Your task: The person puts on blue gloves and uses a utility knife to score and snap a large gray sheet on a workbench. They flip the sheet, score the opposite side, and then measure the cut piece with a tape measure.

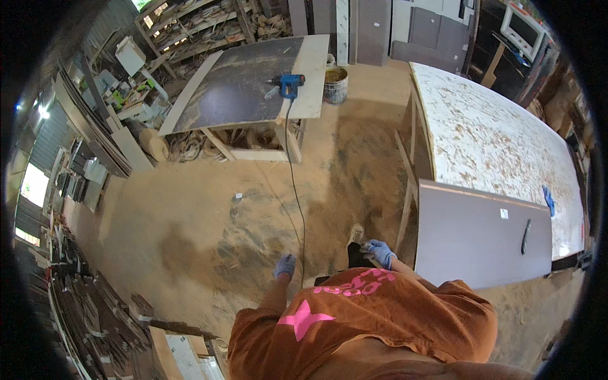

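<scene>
Both my hands wear blue gloves and hang low in front of my orange shirt. My left hand [285, 265] is loosely curled, too small to tell whether it holds anything; a black cord [299, 209] runs along the floor just to its right. My right hand [380, 252] holds nothing, with its fingers slightly apart, beside my shoe [356, 234]. It is close to the left edge of a grey panel [481, 244] that lies on the long table [494, 133]. A black handle-like piece [525, 235] rests on the panel.
A workbench [240, 88] stands ahead with a blue power tool [289, 83] on it, its cord trailing to me. A bucket [335, 84] sits beside it. Sawdust covers the floor [209, 228]. Stacked boards [95, 316] line the left side, and shelves [196, 25] stand at the back.
</scene>
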The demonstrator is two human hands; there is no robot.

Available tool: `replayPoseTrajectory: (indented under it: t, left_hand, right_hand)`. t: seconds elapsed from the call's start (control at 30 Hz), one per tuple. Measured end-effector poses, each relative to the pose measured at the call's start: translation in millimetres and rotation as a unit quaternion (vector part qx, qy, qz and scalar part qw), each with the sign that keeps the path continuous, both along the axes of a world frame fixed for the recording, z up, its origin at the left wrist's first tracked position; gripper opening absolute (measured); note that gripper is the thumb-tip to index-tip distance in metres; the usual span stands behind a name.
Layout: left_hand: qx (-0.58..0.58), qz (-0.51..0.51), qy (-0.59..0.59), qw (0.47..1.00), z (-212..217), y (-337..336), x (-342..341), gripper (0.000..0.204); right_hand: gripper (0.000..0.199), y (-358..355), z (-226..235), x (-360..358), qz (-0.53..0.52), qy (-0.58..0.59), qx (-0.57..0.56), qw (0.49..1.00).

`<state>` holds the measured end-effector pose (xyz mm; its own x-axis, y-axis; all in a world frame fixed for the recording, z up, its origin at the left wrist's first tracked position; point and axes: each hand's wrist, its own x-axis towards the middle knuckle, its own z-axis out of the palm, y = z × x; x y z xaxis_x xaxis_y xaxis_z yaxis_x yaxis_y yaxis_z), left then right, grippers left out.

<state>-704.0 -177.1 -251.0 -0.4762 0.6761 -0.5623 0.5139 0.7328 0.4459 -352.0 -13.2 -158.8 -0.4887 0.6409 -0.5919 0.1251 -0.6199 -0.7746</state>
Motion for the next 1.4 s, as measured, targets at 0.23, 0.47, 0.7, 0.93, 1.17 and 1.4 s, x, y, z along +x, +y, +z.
replayPoseTrajectory:
  t: [0.23,0.47,0.7,0.93,1.17,1.4]
  left_hand:
    - [0.061,0.116,-0.018,0.991,7,164,-27,0.057]
    - [0.051,0.161,0.018,0.985,-2,300,-116,0.070]
    - [0.084,0.144,0.074,0.983,-36,478,-233,0.074]
    - [0.213,0.078,-0.054,0.972,-9,704,-330,0.053]
    - [0.019,-0.041,0.381,0.924,-19,826,-427,0.056]
    - [-0.027,-0.164,0.322,0.932,-13,893,-440,0.062]
  right_hand:
    - [0.023,165,-19,-26,0.039,-0.078,0.091,0.992]
    - [0.021,271,8,-58,-0.075,-0.060,0.041,0.995]
    - [0.020,326,-34,-92,-0.233,0.012,-0.059,0.971]
    - [0.037,374,-42,-154,-0.274,-0.292,-0.064,0.914]
    - [0.039,369,11,-228,-0.244,-0.379,-0.124,0.884]
    - [0.040,354,20,-269,-0.265,-0.427,-0.166,0.849]
